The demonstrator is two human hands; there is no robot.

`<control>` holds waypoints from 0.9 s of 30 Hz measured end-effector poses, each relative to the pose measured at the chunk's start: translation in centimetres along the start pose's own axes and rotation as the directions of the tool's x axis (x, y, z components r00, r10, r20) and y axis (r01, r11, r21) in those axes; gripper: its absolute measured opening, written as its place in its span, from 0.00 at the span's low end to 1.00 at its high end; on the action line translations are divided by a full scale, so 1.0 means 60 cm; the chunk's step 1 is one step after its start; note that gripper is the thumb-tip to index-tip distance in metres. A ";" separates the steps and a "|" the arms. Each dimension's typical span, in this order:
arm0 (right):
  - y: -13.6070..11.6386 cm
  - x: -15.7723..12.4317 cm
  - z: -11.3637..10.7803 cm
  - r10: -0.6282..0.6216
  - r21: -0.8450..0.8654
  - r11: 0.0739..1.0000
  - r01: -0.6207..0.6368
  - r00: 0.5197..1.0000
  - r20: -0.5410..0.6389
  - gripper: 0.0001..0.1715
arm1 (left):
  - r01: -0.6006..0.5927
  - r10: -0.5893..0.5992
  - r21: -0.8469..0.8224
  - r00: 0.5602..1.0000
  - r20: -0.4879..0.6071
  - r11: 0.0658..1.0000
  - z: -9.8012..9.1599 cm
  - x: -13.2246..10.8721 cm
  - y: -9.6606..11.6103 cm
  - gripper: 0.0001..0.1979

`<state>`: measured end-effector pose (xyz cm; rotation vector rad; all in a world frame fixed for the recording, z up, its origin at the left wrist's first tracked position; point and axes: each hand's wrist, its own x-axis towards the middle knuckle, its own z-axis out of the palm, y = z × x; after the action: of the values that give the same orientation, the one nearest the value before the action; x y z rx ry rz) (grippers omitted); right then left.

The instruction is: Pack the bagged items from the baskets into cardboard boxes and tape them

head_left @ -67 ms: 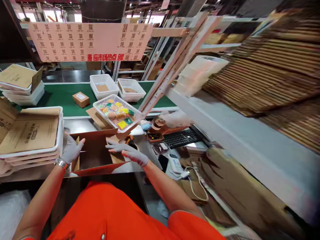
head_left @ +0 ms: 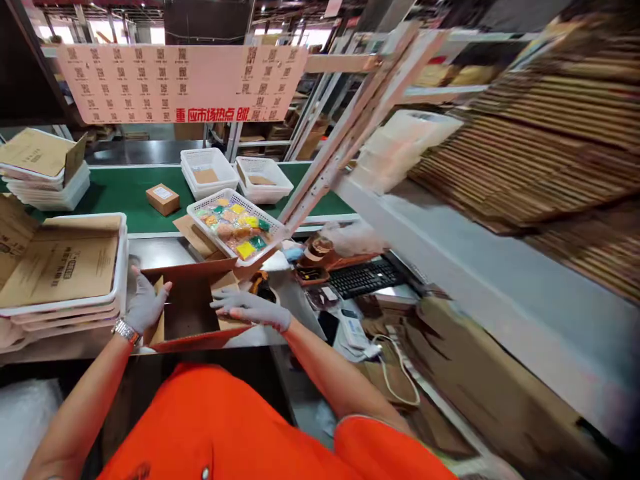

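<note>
An open cardboard box [head_left: 193, 303] lies on the metal bench in front of me, its inside showing bare brown card. My left hand [head_left: 146, 303], in a pale glove and with a metal watch at the wrist, is at the box's left flap, fingers stretched out. Over the right flap lies my right hand [head_left: 250, 310], gloved too, its fingers extended and flat. Just behind the box, a white perforated basket [head_left: 220, 248] tilts, full of small bagged items in yellow, green and orange.
Stacked white trays [head_left: 123, 267] with flattened cardboard stand at the left. A small labelled carton [head_left: 163, 199] and more baskets [head_left: 207, 175] sit on the green conveyor [head_left: 127, 193]. To the right are a keyboard [head_left: 365, 275], a slanting metal post [head_left: 345, 127] and a shelf of stacked cardboard [head_left: 540, 133].
My right hand has flattened a little over the right flap and shifted slightly left. My left hand has moved slightly right along the left flap.
</note>
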<state>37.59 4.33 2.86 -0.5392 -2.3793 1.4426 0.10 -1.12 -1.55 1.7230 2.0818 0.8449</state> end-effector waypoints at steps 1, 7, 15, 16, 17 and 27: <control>0.005 0.010 0.001 0.020 -0.036 0.999 -0.019 0.999 0.037 0.44 | -0.037 0.037 0.002 0.999 -0.007 0.999 0.008 -0.008 -0.007 0.64; 0.008 0.031 0.002 0.051 -0.132 0.990 -0.041 0.996 0.071 0.43 | -0.050 0.049 -0.080 0.999 -0.010 0.996 0.014 -0.018 -0.017 0.71; -0.021 0.012 -0.005 0.180 0.016 0.984 -0.180 0.982 -0.053 0.37 | 0.052 0.217 -0.467 0.838 0.501 0.883 -0.143 -0.108 0.014 0.43; -0.019 0.012 -0.008 0.188 0.056 0.981 -0.186 0.981 -0.047 0.39 | 0.045 0.209 -0.425 0.820 0.532 0.904 -0.152 -0.113 0.026 0.44; -0.015 0.012 -0.011 0.190 0.105 0.977 -0.185 0.981 -0.039 0.41 | 0.036 0.177 -0.361 0.824 0.539 0.932 -0.155 -0.114 0.039 0.41; 0.022 0.014 -0.025 0.202 0.026 0.979 -0.201 0.976 -0.084 0.40 | 0.195 -0.198 -0.133 0.980 -0.008 0.972 -0.049 -0.060 0.056 0.39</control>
<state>37.71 6.45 2.42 -0.8425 -2.2978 1.4875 1.85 -4.97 2.30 1.4191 2.1157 0.9199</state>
